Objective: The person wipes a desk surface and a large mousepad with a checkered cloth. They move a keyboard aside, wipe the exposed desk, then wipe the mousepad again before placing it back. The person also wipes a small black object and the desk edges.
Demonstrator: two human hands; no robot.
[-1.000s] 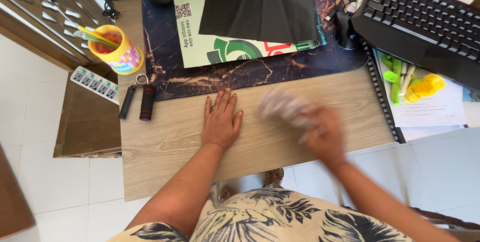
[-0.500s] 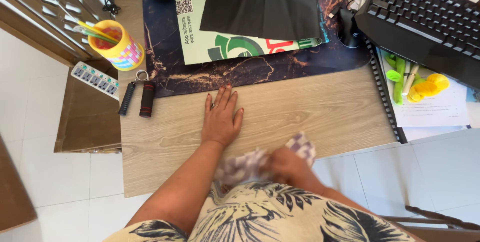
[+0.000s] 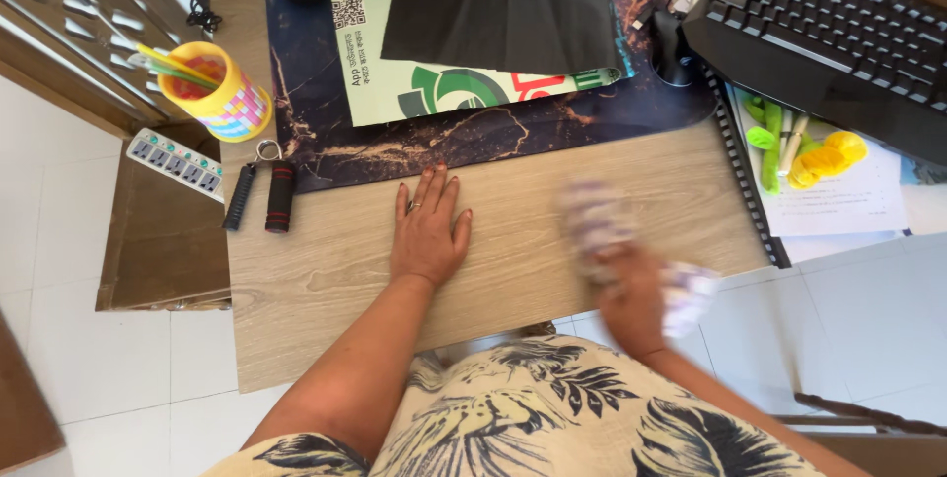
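Observation:
My left hand (image 3: pixel 429 232) lies flat, palm down and fingers apart, on the light wooden desk (image 3: pixel 326 270), just in front of the dark marbled desk mat (image 3: pixel 473 137). A ring shows on one finger. My right hand (image 3: pixel 631 294), blurred by motion, grips a purple and white checked cloth (image 3: pixel 602 225) and presses it on the desk near the front right edge. Part of the cloth hangs past the edge.
A black folder (image 3: pixel 503 3) lies on a green and white sheet (image 3: pixel 395 82). A black keyboard (image 3: pixel 819 28) sits back right, over papers and yellow-green items (image 3: pixel 819 156). A yellow pen cup (image 3: pixel 212 87), a hand grip (image 3: pixel 261 196) and a power strip (image 3: pixel 176 163) are on the left.
My right hand has swept the cloth from the desk's middle right down to the front edge, then back out to the right. My left hand has stayed flat in place.

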